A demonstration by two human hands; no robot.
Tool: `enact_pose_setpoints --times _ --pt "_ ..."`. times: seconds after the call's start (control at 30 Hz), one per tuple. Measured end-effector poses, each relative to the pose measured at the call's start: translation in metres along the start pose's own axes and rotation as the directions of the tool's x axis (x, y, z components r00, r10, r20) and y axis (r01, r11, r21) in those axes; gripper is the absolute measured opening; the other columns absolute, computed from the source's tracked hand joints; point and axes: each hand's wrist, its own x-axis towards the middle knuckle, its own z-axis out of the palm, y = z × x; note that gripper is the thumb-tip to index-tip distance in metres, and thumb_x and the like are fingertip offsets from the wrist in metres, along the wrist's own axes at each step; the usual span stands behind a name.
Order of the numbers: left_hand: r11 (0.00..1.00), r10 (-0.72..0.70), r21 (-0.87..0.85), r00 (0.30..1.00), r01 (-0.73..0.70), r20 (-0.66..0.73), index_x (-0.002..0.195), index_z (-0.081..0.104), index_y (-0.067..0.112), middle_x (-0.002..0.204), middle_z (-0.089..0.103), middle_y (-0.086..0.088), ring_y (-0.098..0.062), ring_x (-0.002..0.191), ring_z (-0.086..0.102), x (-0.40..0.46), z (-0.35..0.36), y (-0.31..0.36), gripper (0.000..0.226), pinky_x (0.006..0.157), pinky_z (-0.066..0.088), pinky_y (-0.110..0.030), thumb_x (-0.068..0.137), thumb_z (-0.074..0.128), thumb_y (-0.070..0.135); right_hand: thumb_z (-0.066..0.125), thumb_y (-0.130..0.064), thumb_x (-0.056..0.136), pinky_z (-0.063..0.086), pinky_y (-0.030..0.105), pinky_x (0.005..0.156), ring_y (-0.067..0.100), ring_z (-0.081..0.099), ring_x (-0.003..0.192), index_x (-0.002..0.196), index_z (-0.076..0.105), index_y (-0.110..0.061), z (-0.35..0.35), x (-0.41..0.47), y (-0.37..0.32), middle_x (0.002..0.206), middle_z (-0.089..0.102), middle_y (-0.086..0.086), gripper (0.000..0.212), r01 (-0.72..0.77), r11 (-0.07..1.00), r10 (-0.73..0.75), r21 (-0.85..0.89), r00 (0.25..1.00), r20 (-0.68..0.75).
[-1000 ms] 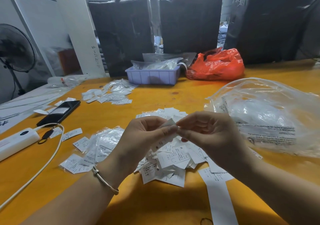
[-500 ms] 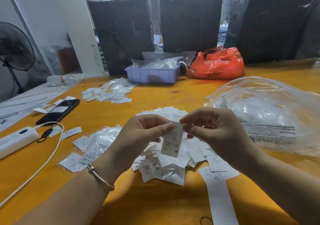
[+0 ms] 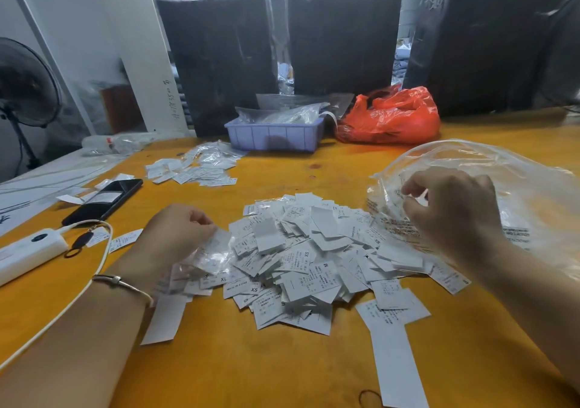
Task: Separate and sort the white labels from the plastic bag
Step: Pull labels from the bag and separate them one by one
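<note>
A heap of white labels (image 3: 301, 260) with size letters lies on the orange table (image 3: 251, 370) in front of me. My left hand (image 3: 175, 235) is at the heap's left edge, over several small clear packets (image 3: 207, 260). Its curled fingers pinch a pale white label (image 3: 219, 239) at their tips. My right hand (image 3: 452, 216) is to the right of the heap, and its curled fingers grip the near edge of the large clear plastic bag (image 3: 508, 181). Long white strips lie at the lower right (image 3: 395, 363) and the lower left (image 3: 164, 319).
A second group of labels and packets (image 3: 194, 169) lies farther back on the left. A black phone (image 3: 103, 200), a white power bank (image 3: 28, 253) and its cable sit at the left. A purple tray (image 3: 276, 136) and a red bag (image 3: 392, 118) stand at the back.
My hands have parted. The left one went down and left to the clear packets with the label, and the right one went right to the large plastic bag.
</note>
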Motion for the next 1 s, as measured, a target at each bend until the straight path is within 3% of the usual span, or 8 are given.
enact_pose_setpoints --times 0.17,0.3,0.4,0.47,0.6,0.77,0.9,1.0 --pt "0.986 0.021 0.164 0.999 -0.015 -0.032 0.078 0.069 0.030 0.083 0.066 0.008 -0.011 0.077 0.059 0.002 -0.002 -0.005 0.011 0.058 0.043 -0.026 0.088 0.072 0.028 0.059 -0.032 0.085 0.032 0.042 0.088 0.028 0.047 0.110 0.118 0.056 -0.018 0.004 0.006 0.013 0.116 0.056 0.007 0.036 -0.132 0.941 0.198 -0.311 0.962 0.190" --pt "0.973 0.046 0.226 0.999 -0.044 -0.002 0.079 0.067 0.033 0.095 0.065 0.008 -0.011 0.081 0.057 0.000 0.002 -0.003 0.014 0.057 0.040 -0.026 0.087 0.074 0.025 0.051 -0.041 0.092 0.033 0.042 0.093 0.028 0.043 0.116 0.123 0.052 -0.017 0.009 0.008 0.021 0.123 0.050 0.007 0.039 -0.133 0.887 0.296 -0.443 0.899 0.323" --pt "0.966 0.076 0.250 0.997 -0.066 -0.031 0.095 0.068 0.034 0.111 0.064 0.004 -0.016 0.095 0.057 -0.002 0.003 -0.003 0.017 0.066 0.041 -0.029 0.085 0.077 0.023 0.052 -0.025 0.093 0.036 0.039 0.091 0.027 0.051 0.108 0.112 0.061 -0.018 0.010 0.010 0.026 0.114 0.057 0.005 0.022 -0.091 0.877 0.251 -0.472 0.924 0.289" --pt "0.969 0.122 0.225 0.988 -0.099 -0.092 0.103 0.069 0.032 0.119 0.062 0.001 -0.016 0.100 0.056 -0.003 0.003 -0.002 0.022 0.071 0.041 -0.030 0.085 0.077 0.022 0.053 -0.012 0.088 0.038 0.037 0.090 0.027 0.056 0.101 0.107 0.064 -0.017 0.009 0.012 0.028 0.108 0.061 0.004 0.022 -0.101 0.873 0.250 -0.477 0.932 0.261" --pt "0.965 0.259 0.080 0.952 -0.249 -0.162 0.095 0.069 0.031 0.112 0.060 0.004 -0.011 0.096 0.054 -0.009 0.004 0.008 0.015 0.066 0.037 -0.024 0.087 0.074 0.020 0.053 -0.012 0.085 0.037 0.036 0.083 0.028 0.052 0.100 0.105 0.062 -0.014 0.010 0.012 0.031 0.104 0.058 0.007 0.022 -0.096 0.848 0.249 -0.521 0.940 0.232" --pt "0.901 0.424 -0.027 0.893 -0.432 -0.151 0.094 0.070 0.030 0.107 0.060 0.008 -0.008 0.097 0.055 -0.025 0.011 0.024 0.016 0.071 0.046 -0.020 0.088 0.072 0.015 0.053 -0.004 0.084 0.035 0.034 0.084 0.027 0.056 0.086 0.084 0.065 -0.015 0.011 0.015 0.036 0.090 0.064 0.004 0.017 -0.113 0.853 0.262 -0.510 0.937 0.231" --pt "0.870 0.484 -0.064 0.871 -0.490 -0.087 0.091 0.071 0.029 0.105 0.061 0.011 -0.004 0.098 0.057 -0.035 0.017 0.031 0.016 0.076 0.052 -0.024 0.087 0.074 0.013 0.059 -0.015 0.089 0.037 0.035 0.082 0.027 0.058 0.087 0.086 0.066 -0.015 0.009 0.016 0.036 0.090 0.066 0.004 0.008 -0.105 0.866 0.217 -0.489 0.960 0.178" --pt "0.860 0.503 -0.068 0.863 -0.506 -0.049 0.089 0.071 0.030 0.104 0.062 0.012 -0.003 0.097 0.057 -0.038 0.021 0.034 0.016 0.075 0.050 -0.020 0.086 0.075 0.014 0.063 -0.028 0.091 0.037 0.034 0.076 0.028 0.057 0.084 0.086 0.064 -0.012 0.007 0.017 0.037 0.090 0.066 0.008 0.017 -0.096 0.872 0.189 -0.481 0.971 0.149"
